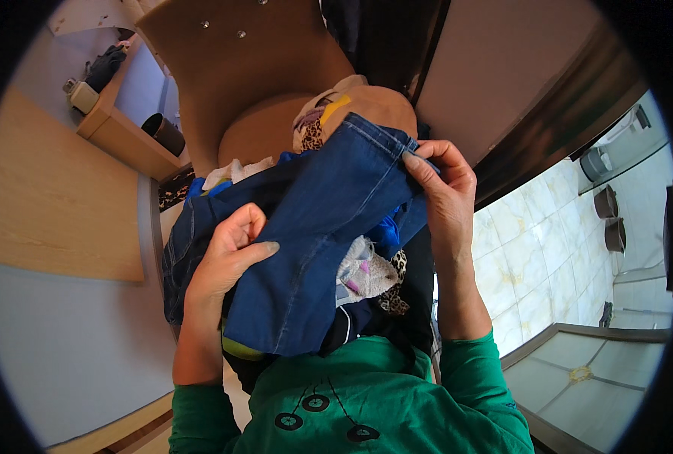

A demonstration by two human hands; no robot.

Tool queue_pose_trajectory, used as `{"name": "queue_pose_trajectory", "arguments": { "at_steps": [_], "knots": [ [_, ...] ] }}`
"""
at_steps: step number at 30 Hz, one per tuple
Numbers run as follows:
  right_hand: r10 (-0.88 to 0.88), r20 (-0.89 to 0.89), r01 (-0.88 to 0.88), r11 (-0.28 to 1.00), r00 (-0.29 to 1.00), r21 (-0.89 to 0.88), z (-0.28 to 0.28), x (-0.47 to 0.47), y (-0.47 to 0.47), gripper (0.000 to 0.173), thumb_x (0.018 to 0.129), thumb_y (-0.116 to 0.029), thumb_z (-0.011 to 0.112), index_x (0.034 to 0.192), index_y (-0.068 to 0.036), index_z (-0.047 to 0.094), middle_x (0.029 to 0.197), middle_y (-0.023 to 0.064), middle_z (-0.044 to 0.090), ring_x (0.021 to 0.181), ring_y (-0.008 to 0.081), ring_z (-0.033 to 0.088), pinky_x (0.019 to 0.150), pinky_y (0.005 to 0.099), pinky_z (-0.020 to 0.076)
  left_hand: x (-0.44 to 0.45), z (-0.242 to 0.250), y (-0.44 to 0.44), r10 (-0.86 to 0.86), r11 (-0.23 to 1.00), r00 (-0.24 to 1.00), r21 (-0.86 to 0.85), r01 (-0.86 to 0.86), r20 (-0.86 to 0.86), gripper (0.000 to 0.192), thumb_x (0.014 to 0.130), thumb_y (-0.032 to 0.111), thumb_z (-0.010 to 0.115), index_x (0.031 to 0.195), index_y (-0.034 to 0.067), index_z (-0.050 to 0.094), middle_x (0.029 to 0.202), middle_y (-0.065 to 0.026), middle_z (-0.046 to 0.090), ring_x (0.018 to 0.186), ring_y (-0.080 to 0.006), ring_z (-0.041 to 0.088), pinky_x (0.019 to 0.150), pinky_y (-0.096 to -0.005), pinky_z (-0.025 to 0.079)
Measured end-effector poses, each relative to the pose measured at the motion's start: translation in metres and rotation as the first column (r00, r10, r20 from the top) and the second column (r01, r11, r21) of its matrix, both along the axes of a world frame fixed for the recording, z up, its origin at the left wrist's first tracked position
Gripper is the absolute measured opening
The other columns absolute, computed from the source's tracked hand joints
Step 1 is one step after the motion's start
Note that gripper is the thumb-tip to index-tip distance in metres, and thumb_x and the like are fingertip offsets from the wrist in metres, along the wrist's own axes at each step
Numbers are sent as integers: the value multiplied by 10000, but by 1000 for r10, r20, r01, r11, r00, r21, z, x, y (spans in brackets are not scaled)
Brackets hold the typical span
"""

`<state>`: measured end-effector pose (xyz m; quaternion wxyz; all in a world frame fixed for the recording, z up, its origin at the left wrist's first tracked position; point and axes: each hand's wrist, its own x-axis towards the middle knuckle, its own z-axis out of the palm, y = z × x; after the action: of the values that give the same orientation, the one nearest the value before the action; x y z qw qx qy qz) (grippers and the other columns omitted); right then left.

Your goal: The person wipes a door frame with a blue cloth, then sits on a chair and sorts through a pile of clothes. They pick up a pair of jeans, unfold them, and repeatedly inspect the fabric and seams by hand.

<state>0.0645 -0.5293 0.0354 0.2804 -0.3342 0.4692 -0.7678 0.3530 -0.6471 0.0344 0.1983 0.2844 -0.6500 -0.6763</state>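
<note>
A pair of dark blue denim jeans [319, 210] is spread over my lap, one leg slanting across the middle of the view. My right hand [445, 184] pinches the stitched hem at its upper right end between thumb and fingers. Lower down, my left hand [237, 244] grips the left edge of the same leg, thumb on top. Beneath the denim lie a whitish towel-like cloth [367, 275] with purple patches, a leopard-print cloth [393, 295] and a bright blue fabric [386, 230]. The rest of the jeans bunches to the left, partly covered by my left hand.
A brown chair [245, 68] stands ahead with a heap of clothes [370, 108] on its seat. To the left is a wooden shelf unit [126, 136] with a dark bin [164, 133]. A doorway at right shows a marble-tiled floor [532, 244] and two brown buckets [614, 234].
</note>
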Motion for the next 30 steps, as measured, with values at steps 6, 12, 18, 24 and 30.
{"name": "queue_pose_trajectory", "arguments": {
  "at_steps": [6,12,18,24,30],
  "knots": [
    [-248,-271,249,968,930,-32,25,-22,-17,140,936,-150,731,983,-29,678,857,-1,642,755,69,596,689,196,500,-10,6,14,-96,944,992,311,116,-79,528,887,62,740,1348,51,482,986,-51,707,899,-73,645,840,-221,502],
    [-485,-607,420,870,630,-260,39,-68,-60,192,959,-198,690,1017,-15,685,842,63,672,793,141,619,729,268,501,-5,-6,4,-180,917,980,346,199,-86,418,892,37,714,1289,-18,594,1128,-86,714,973,-126,681,936,-278,531],
    [-236,-530,449,835,815,318,-22,-79,-95,582,986,-365,646,1426,-17,490,1082,203,695,955,273,685,839,378,538,-23,-33,-6,-34,994,999,104,29,42,345,942,77,684,1269,-15,623,1163,-68,699,1018,-127,659,958,-289,526],
    [-460,-508,566,822,728,67,-83,-1,-6,362,961,-108,680,1286,-1,560,1069,135,648,932,199,665,807,307,558,-21,-46,-19,-57,989,996,142,47,64,321,970,160,684,1242,3,616,1128,-17,673,1010,-84,619,931,-253,504],
    [-46,16,38,946,999,322,-84,58,30,241,961,-153,722,1122,-43,580,894,-17,585,786,51,548,705,207,462,-39,-48,-33,35,942,992,326,-74,122,531,973,407,684,1332,24,607,1261,-58,651,1181,-140,584,1040,-253,426]
  ]
}}
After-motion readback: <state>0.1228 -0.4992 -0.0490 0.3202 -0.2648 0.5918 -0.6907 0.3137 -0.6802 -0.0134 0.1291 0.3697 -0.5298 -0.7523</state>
